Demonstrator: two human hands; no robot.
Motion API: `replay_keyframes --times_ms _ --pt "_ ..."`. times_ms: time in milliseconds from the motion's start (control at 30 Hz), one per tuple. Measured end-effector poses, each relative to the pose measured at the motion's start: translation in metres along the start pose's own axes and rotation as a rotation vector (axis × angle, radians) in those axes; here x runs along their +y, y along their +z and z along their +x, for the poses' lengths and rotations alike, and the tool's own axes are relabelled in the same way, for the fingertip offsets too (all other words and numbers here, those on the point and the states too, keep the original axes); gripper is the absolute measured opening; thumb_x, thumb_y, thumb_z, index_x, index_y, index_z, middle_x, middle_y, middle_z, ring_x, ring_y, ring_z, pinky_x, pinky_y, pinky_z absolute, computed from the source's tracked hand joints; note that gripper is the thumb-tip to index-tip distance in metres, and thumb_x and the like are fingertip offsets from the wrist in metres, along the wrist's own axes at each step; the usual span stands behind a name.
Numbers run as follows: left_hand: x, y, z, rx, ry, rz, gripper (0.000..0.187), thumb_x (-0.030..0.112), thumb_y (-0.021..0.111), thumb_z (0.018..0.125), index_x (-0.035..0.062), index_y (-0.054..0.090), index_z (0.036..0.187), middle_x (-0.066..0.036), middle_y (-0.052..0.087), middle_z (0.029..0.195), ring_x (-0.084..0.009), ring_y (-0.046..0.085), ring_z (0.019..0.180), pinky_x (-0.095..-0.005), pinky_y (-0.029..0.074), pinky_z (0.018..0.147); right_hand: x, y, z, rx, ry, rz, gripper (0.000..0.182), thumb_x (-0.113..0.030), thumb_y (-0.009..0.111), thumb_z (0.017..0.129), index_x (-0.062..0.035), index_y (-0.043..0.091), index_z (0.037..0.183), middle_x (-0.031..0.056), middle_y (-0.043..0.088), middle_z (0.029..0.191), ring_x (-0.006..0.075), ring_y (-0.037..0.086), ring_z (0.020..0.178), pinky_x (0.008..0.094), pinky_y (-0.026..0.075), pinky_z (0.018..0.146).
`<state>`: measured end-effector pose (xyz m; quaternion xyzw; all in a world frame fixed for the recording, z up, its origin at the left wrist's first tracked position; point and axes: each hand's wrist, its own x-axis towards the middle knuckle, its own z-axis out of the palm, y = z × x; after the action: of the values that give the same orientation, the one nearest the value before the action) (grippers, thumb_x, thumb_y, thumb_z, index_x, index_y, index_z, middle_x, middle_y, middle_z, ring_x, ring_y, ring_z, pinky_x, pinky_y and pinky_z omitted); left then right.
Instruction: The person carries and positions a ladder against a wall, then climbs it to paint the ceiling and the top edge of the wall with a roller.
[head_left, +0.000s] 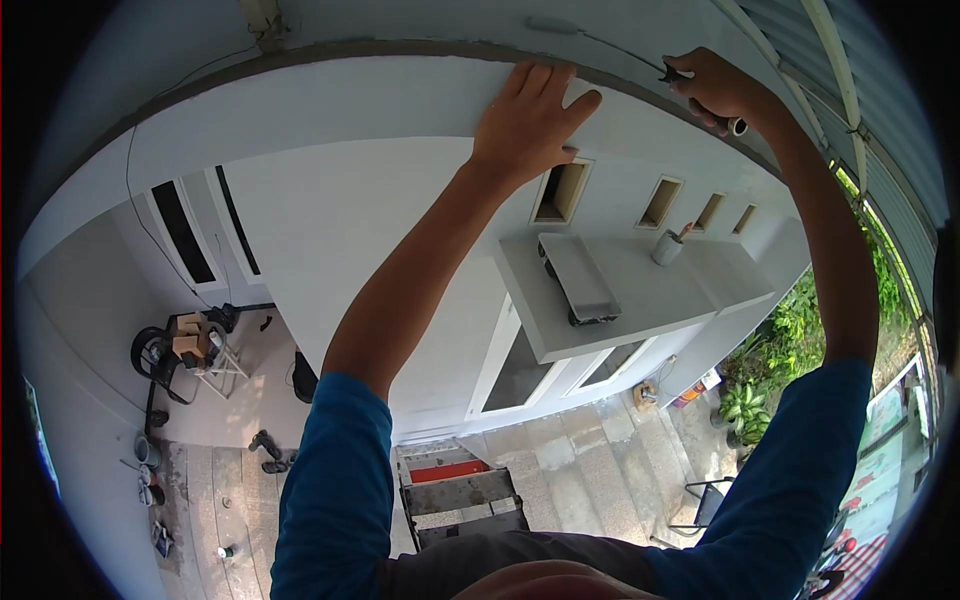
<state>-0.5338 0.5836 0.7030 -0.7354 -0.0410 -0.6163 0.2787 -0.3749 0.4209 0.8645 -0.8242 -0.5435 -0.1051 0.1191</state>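
Note:
My right hand point(715, 88) is closed around the dark handle of a paint roller point(625, 49). Its thin metal rod runs left to the pale roller head point(552, 25), which is at the wall surface above the ledge. My left hand point(530, 118) lies with fingers apart on the white wall band point(400, 95), its fingertips at the grey ledge edge point(440, 48). Below my hands, a paint tray point(580, 278) with a greyish inside rests on a projecting slab point(690, 290). Beside it stands a small can point(667, 248) with a brush handle sticking out.
Small square openings point(660, 203) line the wall. Metal roof beams point(835, 60) are close to my right arm. Far below are a stepped platform or ladder point(465, 500), a tiled floor point(570, 470), a chair point(700, 503), plants point(745, 408), and a cluttered stand point(215, 360).

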Motion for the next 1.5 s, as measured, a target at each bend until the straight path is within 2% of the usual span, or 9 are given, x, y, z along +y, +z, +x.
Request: replay_keyframes --times_ms 367,633,733,833,900,933,1000,1267,1500 --pt "-0.001 -0.002 0.000 -0.027 -0.008 -0.018 0.070 0.029 0.092 0.049 0.0202 0.063 0.112 -0.005 0.051 0.115 -0.0245 0.049 0.110 -0.0393 0.042 0.101 -0.009 0.038 -0.015 0.058 0.086 0.118 0.048 -0.016 0.048 0.101 -0.0077 0.038 0.147 0.0023 0.050 0.062 0.0097 0.048 0.043 0.0283 0.043 0.036" --pt "-0.001 -0.003 0.000 -0.025 -0.003 -0.007 0.071 0.031 0.092 0.050 0.0195 0.063 0.113 -0.006 0.051 0.116 -0.0247 0.050 0.107 -0.0394 0.043 0.100 0.003 0.049 -0.005 0.129 0.030 0.329 0.024 -0.016 0.048 0.101 0.0017 0.055 0.114 0.0052 0.052 0.062 0.0131 0.052 0.046 0.0317 0.044 0.038" --pt "-0.001 -0.002 0.000 -0.029 -0.001 -0.004 0.072 0.032 0.092 0.050 0.0196 0.062 0.114 -0.006 0.051 0.116 -0.0249 0.050 0.107 -0.0393 0.043 0.100 0.004 0.022 0.034 0.190 0.003 0.327 0.038 -0.018 0.047 0.102 -0.0045 0.047 0.138 0.0008 0.050 0.059 0.0099 0.048 0.043 0.0281 0.041 0.038" --pt "-0.002 -0.003 0.001 -0.033 -0.004 0.007 0.072 0.032 0.092 0.050 0.0195 0.062 0.114 -0.006 0.051 0.116 -0.0249 0.050 0.107 -0.0388 0.044 0.100 0.011 -0.022 0.093 0.301 0.007 0.299 0.034 -0.018 0.047 0.102 -0.0035 0.050 0.133 0.0006 0.050 0.057 0.0096 0.047 0.042 0.0282 0.041 0.038" --pt "-0.002 -0.002 0.000 -0.025 -0.002 -0.017 0.072 0.032 0.092 0.051 0.0195 0.062 0.115 -0.006 0.051 0.117 -0.0250 0.050 0.108 -0.0385 0.044 0.100 0.022 -0.043 0.114 0.286 0.054 0.252 0.025 -0.017 0.053 0.098 0.0013 0.062 0.084 0.0144 0.057 0.063 0.0227 0.054 0.049 0.0383 0.039 0.039" --pt "-0.003 -0.003 0.001 -0.028 0.002 -0.016 0.072 0.032 0.092 0.051 0.0195 0.062 0.115 -0.006 0.051 0.117 -0.0250 0.050 0.108 -0.0385 0.044 0.100 0.026 -0.039 0.109 0.287 0.054 0.258 0.025 -0.017 0.053 0.098 0.0013 0.062 0.084 0.0144 0.057 0.063 0.0227 0.054 0.049 0.0383 0.039 0.039" --pt "-0.002 -0.002 0.000 -0.022 -0.004 -0.013 0.072 0.032 0.092 0.051 0.0198 0.062 0.115 -0.005 0.051 0.118 -0.0254 0.049 0.109 -0.0386 0.044 0.100 0.032 -0.021 0.077 0.255 -0.006 0.197 0.034 -0.018 0.047 0.102 -0.0034 0.050 0.134 0.0010 0.050 0.057 0.0095 0.047 0.041 0.0280 0.040 0.036" --pt "-0.001 -0.003 0.002 -0.033 -0.006 0.030 0.072 0.032 0.092 0.051 0.0204 0.062 0.115 -0.006 0.051 0.118 -0.0260 0.049 0.107 -0.0393 0.043 0.100 0.036 0.030 -0.020 -0.004 0.054 0.152 0.050 -0.013 0.050 0.100 -0.0097 0.037 0.149 0.0010 0.049 0.057 0.0083 0.047 0.040 0.0267 0.040 0.033" --pt "-0.001 -0.003 0.001 -0.026 0.008 0.011 0.071 0.032 0.092 0.050 0.0200 0.062 0.113 -0.005 0.050 0.118 -0.0255 0.048 0.107 -0.0388 0.043 0.099 0.026 0.000 0.067 0.374 -0.089 0.212 0.045 -0.014 0.050 0.099 -0.0037 0.043 0.143 0.0045 0.053 0.059 0.0131 0.052 0.043 0.0295 0.045 0.038"
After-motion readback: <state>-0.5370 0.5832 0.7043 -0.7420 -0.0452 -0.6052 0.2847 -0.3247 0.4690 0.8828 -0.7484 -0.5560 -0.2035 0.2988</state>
